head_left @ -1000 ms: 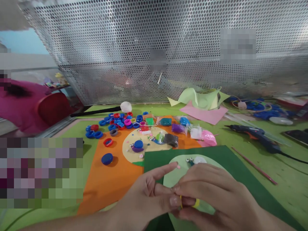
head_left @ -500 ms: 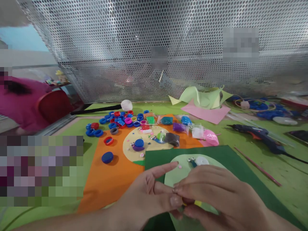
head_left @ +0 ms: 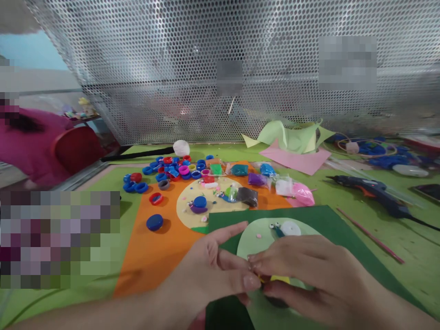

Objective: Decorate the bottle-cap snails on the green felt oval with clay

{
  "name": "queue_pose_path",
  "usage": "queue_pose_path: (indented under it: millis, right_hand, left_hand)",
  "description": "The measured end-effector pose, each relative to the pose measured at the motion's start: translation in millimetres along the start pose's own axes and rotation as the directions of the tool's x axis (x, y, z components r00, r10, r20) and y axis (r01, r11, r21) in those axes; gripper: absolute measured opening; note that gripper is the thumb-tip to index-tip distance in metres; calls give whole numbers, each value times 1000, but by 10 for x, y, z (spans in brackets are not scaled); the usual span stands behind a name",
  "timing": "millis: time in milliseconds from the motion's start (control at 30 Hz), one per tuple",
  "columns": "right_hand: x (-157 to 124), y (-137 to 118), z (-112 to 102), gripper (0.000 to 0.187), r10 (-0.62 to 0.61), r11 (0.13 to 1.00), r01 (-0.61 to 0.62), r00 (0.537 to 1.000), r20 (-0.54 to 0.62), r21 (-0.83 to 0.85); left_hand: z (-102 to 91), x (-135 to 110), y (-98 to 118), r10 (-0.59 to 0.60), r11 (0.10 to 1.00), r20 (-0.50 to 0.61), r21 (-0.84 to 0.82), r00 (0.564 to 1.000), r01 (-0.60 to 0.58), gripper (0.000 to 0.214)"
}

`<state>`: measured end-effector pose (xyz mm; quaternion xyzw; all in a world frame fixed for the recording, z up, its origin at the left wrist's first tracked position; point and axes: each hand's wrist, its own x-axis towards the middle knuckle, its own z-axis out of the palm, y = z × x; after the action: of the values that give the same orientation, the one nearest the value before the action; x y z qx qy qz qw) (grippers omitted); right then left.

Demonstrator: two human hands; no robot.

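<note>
Green desk [head_left: 395, 238], dark green sheet [head_left: 330, 224] on it, pale oval [head_left: 250, 243] on top. Left hand [head_left: 209, 270] and right hand [head_left: 309, 270] both pinching yellow piece [head_left: 280, 278] just above oval. Probably best: light fingertip pinch, kept low.

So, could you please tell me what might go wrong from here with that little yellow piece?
The yellow piece is pinched between the left hand and right hand; being small, it could slip onto the light green oval. The right hand sits close to the pink dot and googly-eyed figure, so a shift might nudge them.
</note>
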<state>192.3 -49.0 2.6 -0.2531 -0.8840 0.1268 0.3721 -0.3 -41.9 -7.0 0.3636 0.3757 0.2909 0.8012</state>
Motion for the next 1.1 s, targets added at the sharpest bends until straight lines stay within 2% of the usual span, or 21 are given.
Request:
queue_pose_path:
  millis: [267, 533, 700, 900, 1100]
  right_hand:
    - [-41, 23, 42, 12, 26, 1000, -25, 999, 38, -1]
    - [-59, 0, 38, 11, 132, 988, -139, 987, 96, 69]
    - [-39, -20, 14, 13, 170, 977, -183, 977, 128, 106]
    - [-35, -30, 4, 12, 184, 974, -197, 976, 115, 114]
    - [-47, -35, -17, 17, 195, 972, -206, 976, 99, 109]
  left_hand:
    - [25, 14, 40, -33, 999, -43, 40, 999, 35, 97]
    - [33, -2, 34, -61, 996, -41, 67, 997, 63, 93]
    - [12, -13, 23, -31, 992, -20, 120, 999, 33, 85]
    - [21, -40, 32, -17, 984, -16, 180, 1000, 19, 83]
    - [33, -54, 59, -9, 972, -61, 234, 998, 23, 75]
